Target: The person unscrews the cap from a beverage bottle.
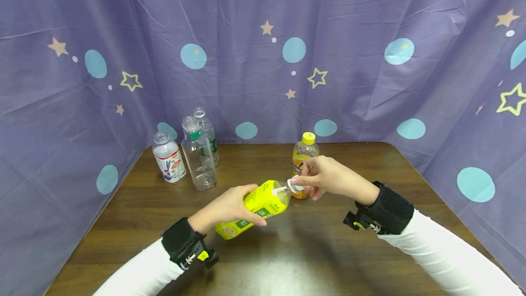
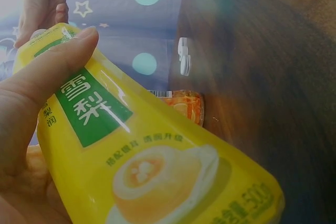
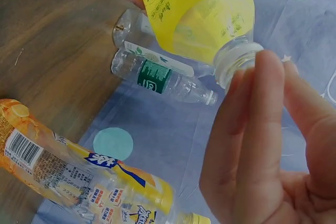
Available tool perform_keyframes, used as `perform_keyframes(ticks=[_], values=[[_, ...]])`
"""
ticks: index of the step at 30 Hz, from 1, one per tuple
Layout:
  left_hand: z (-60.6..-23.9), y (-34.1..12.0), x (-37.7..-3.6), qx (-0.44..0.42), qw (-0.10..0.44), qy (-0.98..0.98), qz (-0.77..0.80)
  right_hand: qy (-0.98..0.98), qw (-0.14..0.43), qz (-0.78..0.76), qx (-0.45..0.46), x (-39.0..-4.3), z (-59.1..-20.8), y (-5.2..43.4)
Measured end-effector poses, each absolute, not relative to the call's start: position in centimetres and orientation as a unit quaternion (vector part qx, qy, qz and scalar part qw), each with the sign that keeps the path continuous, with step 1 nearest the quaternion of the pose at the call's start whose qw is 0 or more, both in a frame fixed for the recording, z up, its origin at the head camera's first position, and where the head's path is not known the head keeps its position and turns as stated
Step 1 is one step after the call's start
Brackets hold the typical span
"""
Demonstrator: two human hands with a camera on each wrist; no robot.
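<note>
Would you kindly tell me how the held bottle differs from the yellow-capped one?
The held bottle tilts in the left hand, while the yellow-capped bottle stands upright on the table. The held bottle's label is yellow and green; the yellow-capped bottle's includes orange and blue. Both show clear plastic.

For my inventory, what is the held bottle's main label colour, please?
The label is yellow, seen best in the left wrist view.

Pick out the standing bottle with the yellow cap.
The orange-labelled bottle behind the right hand; its yellow cap sets it apart from the three bottles standing at left.
</note>
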State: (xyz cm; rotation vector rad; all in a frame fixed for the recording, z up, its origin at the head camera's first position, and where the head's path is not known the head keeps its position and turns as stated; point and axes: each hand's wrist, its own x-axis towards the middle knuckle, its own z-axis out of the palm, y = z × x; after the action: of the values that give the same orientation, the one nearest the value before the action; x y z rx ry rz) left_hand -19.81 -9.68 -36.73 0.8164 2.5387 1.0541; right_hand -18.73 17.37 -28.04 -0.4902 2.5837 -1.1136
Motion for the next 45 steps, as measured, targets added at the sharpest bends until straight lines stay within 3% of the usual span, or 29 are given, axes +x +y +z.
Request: perform_keyframes(ticks=[14, 23, 29, 45], values=[[-36.99, -9.95, -19.81, 0.283, 0.133, 0.877, 0.366, 0.86, 0.103, -0.413, -0.282, -18.74, -28.39, 17.32], [-36.88, -9.87, -19.8, 0.29, 0.128, 0.875, 0.367, 0.866, 0.117, -0.433, -0.219, -18.73, -28.25, 17.21], [-36.91, -9.82, -19.74, 0.29, 0.13, 0.876, 0.363, 0.888, 0.156, -0.398, -0.17, -18.86, -28.19, 17.45], [-36.89, -9.97, -19.71, 0.287, 0.135, 0.873, 0.37, 0.841, 0.143, -0.456, -0.254, -18.75, -28.41, 17.4]])
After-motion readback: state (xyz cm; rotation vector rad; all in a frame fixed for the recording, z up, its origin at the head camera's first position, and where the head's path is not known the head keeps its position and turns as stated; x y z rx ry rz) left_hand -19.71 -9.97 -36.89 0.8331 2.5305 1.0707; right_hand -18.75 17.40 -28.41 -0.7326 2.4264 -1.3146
